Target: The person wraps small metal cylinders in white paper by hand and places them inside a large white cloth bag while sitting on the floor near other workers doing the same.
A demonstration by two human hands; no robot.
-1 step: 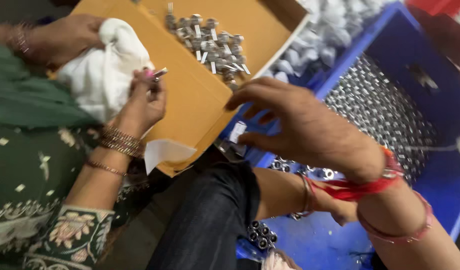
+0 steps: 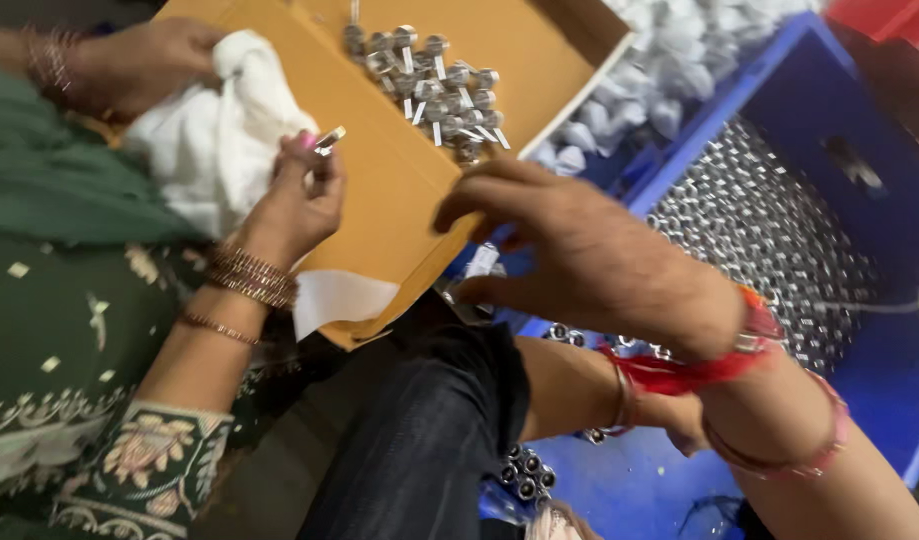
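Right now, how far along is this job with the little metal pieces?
Early, it seems. Done: a small pile of metal pieces lies in the cardboard box. In hand: a co-worker's hand pinches one piece beside a white cloth, while the right hand hovers at the box's edge. Left: the blue crate holds a far larger heap.

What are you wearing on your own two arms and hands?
Both forearms are bare, with no sleeves showing. The right hand has thick red thread wound round its wrist, and a thinner pinkish band sits further up that arm. The left hand, mostly hidden underneath, has a thin bangle at its wrist. No gloves or rings can be made out.
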